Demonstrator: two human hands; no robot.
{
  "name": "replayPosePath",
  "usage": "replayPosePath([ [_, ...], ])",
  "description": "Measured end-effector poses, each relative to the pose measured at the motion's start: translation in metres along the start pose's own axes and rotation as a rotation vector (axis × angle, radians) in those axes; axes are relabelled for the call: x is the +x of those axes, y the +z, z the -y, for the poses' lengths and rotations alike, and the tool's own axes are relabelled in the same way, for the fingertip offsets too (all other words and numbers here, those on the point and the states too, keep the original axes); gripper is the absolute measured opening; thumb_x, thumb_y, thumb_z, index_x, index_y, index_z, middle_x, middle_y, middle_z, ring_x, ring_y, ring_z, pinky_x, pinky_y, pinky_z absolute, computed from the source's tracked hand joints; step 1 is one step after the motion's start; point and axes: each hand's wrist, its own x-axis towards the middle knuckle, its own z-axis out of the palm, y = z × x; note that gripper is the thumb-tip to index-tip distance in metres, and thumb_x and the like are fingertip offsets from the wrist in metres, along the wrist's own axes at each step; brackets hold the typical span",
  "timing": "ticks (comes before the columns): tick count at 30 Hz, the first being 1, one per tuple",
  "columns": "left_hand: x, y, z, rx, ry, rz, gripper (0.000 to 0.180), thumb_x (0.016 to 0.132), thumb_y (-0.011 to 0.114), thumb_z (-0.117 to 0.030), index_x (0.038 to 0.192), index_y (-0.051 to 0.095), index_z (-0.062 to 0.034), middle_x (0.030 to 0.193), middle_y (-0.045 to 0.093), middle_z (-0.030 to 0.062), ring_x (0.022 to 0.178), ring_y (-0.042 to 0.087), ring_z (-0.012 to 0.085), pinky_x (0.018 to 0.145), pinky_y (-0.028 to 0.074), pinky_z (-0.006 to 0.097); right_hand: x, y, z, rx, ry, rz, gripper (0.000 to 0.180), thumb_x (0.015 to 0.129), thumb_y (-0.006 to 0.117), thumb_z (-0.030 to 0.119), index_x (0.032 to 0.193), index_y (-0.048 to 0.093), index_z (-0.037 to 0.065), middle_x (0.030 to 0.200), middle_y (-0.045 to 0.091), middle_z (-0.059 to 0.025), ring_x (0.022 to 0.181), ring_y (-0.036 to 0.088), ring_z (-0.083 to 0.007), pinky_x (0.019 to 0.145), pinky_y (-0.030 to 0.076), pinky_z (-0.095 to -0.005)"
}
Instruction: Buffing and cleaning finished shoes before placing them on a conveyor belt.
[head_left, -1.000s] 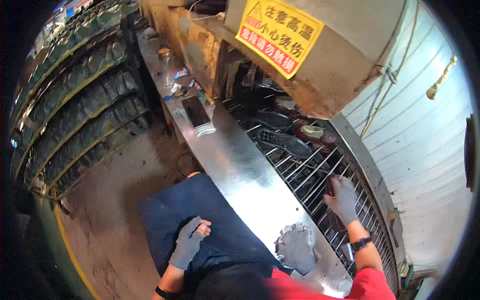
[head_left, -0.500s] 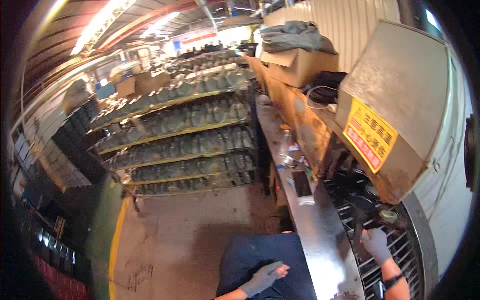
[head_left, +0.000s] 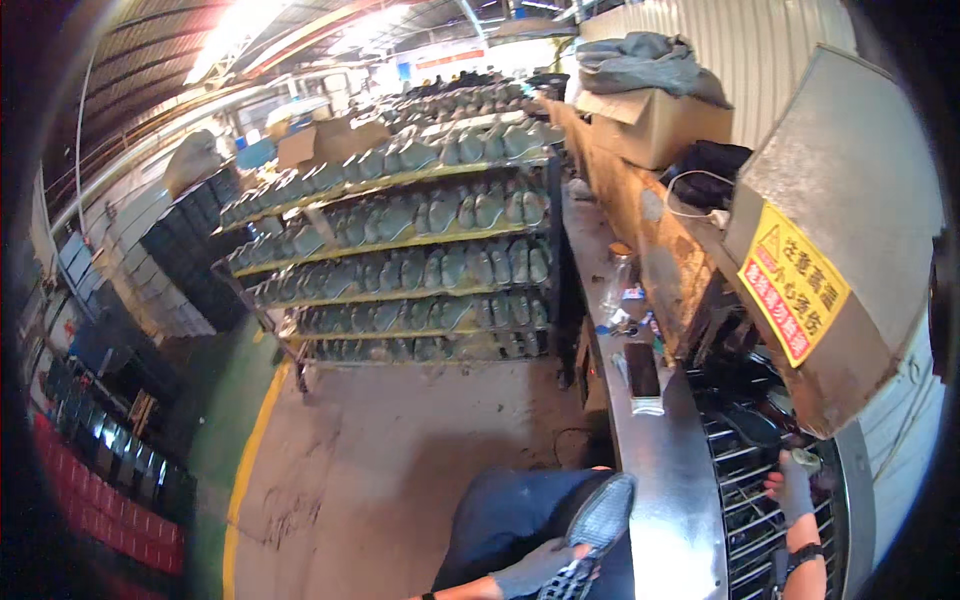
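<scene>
My left hand (head_left: 540,569), in a grey glove with bare fingertips, grips a dark shoe (head_left: 603,512) over my lap. The shoe's grey textured toe end points up and away, and a black-and-white patterned part (head_left: 568,580) shows below my fingers. On the right, my gloved right hand (head_left: 794,488) reaches over a metal bar rack (head_left: 745,530) with its fingers apart. Its fingertips are beside a small pale green piece (head_left: 806,459); whether they touch is unclear. Dark shoe-like pieces (head_left: 750,424) lie on the bars just beyond that hand.
A steel ledge (head_left: 675,500) runs between my lap and the rack, with a phone (head_left: 641,369) and a bottle (head_left: 618,275) on it. A sloped metal hood (head_left: 850,200) with a yellow warning label overhangs the rack. Ahead stands a shelf trolley (head_left: 390,235) full of shoe-shaped forms.
A shoe has come into my left hand, which was without one over my lap. My right hand has shifted toward the pale green piece. The whole view has swung slightly left.
</scene>
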Motion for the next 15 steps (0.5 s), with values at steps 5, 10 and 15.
replayPosePath([
  [5,-0.013,-0.009,0.017,0.137,0.022,-0.236,0.032,0.107,0.063,-0.034,0.110,0.074,-0.0030,0.089,0.077,0.0067,0.074,0.071,0.0159,0.068,0.058,0.031,0.094,-0.115,-0.058,0.680,0.236,0.159,0.077,0.088,0.076,0.061,0.146,0.046,0.020,0.102,0.059,-0.0105,0.076,0.061,-0.0272,0.065,0.054,-0.0417],
  [10,0.006,-0.025,0.011,0.188,-0.271,-0.145,0.037,0.108,0.061,-0.032,0.124,0.064,0.0016,0.109,0.075,0.0132,0.101,0.074,0.0230,0.094,0.060,0.038,0.103,-0.122,-0.070,-1.188,-0.476,-0.024,0.078,0.069,0.093,0.018,0.140,0.063,0.011,0.130,0.073,-0.0107,0.126,0.063,-0.0336,0.112,0.048,-0.0433],
  [15,-0.002,-0.026,0.009,0.095,-0.267,-0.222,0.037,0.110,0.056,-0.032,0.112,0.069,0.0021,0.096,0.077,0.0158,0.080,0.075,0.0235,0.073,0.063,0.038,0.048,-0.048,-0.040,-0.944,-0.658,-0.174,0.082,0.071,0.094,0.012,0.141,0.053,0.003,0.131,0.064,-0.0200,0.122,0.061,-0.0375,0.107,0.049,-0.0444],
])
